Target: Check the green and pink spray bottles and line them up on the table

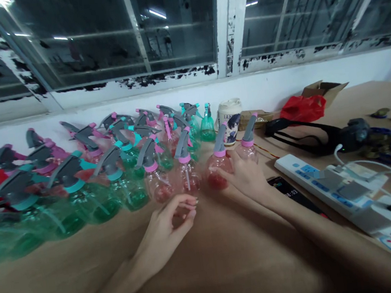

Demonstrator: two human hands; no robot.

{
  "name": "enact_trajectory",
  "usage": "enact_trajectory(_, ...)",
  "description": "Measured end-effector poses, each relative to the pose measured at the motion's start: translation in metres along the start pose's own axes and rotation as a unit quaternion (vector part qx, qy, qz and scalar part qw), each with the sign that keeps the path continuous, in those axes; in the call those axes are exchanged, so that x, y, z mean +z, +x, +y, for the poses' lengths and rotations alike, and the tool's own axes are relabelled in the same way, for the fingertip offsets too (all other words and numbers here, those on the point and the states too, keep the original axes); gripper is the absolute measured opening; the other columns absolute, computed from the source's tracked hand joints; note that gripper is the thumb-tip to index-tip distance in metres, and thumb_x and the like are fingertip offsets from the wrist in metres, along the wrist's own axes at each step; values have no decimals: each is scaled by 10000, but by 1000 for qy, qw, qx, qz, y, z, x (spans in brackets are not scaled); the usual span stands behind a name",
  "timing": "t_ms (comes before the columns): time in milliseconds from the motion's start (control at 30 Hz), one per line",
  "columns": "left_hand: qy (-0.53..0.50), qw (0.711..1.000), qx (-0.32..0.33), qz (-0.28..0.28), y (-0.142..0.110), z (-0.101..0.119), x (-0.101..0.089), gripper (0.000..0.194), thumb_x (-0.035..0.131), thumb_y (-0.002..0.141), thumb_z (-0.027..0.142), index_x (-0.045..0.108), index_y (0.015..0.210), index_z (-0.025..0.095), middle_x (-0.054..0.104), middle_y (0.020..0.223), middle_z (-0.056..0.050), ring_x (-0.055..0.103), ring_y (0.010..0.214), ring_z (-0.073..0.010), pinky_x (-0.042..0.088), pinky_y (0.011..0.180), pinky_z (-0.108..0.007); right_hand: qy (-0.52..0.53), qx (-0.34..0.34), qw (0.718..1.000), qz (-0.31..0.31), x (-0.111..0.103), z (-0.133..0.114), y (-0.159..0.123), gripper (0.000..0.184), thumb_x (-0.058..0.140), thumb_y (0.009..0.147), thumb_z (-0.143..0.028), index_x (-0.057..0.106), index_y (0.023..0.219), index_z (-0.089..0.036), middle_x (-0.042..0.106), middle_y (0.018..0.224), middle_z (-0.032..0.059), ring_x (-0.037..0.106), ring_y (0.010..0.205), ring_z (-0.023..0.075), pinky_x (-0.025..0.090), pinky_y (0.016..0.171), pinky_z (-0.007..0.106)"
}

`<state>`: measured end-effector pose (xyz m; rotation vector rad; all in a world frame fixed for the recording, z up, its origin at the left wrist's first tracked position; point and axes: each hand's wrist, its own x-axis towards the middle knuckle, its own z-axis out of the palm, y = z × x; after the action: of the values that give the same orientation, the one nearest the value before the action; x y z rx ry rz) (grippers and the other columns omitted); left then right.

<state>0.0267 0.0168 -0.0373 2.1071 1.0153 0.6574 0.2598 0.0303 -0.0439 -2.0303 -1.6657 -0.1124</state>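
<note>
Left: round, green-tinted plastic spray bottles (pixel 133 191), upright. Centre: left hand (pixel 162 230), empty, thumb and fingers slightly apart. Right: round, pink-tinted plastic spray bottle (pixel 217 180), upright on the brown tabletop (pixel 208 262), beside right hand (pixel 250 173), whose grip cannot be told; part-filled, probably light, smooth, best held below the collar.

Spray btls (pixel 216 174): clear, glossy plastic, smooth, w/ see-through walls. Trigger heads (pixel 183 145): plastic, grey parts smooth & fairly matt. Power strip (pixel 312 180): smooth white plastic, slight sheen. Phone (pixel 291 194): dark, smooth screen. Red bag (pixel 304 108): thin, crinkled plastic by the look. Open box (pixel 325 89): matt brown cardboard. Tabletop (pixel 208 258): brown, matt, smooth; exact mat'l unclear. Window frame (pixel 227 25): rough, flaking paint; panes (pixel 178 26) glossy glass.
</note>
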Motion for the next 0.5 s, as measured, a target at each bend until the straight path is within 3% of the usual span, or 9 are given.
enact_trajectory(200,7,1000,-8,2,-7,7,-3,168,506,896,305,527,1059,269,627,1105,-28,648,930,-190,530,835,-381,10,-54,998,-17,-14,-6,-52,551,388,861,-631,512,1138,-171,696,900,125,677,666,304,467,516,361)
enact_trajectory(367,10,1000,-2,13,-16,15,-3,564,659,789,372,410,1290,302,492,1367,-87,571,1137,-282,454,958,-495,18,-127,991,-27,-26,-29,-90,557,318,893,-624,554,1072,-152,685,836,111,677,630,271,451,463,331)
enact_trajectory(500,-25,999,13,23,-25,25,-8,712,689,771,386,323,1374,294,546,1312,-100,537,1178,-300,420,983,-501,52,-197,979,-12,-23,-52,-105,636,243,880,-674,567,1058,-157,671,801,81,661,566,235,435,422,313)
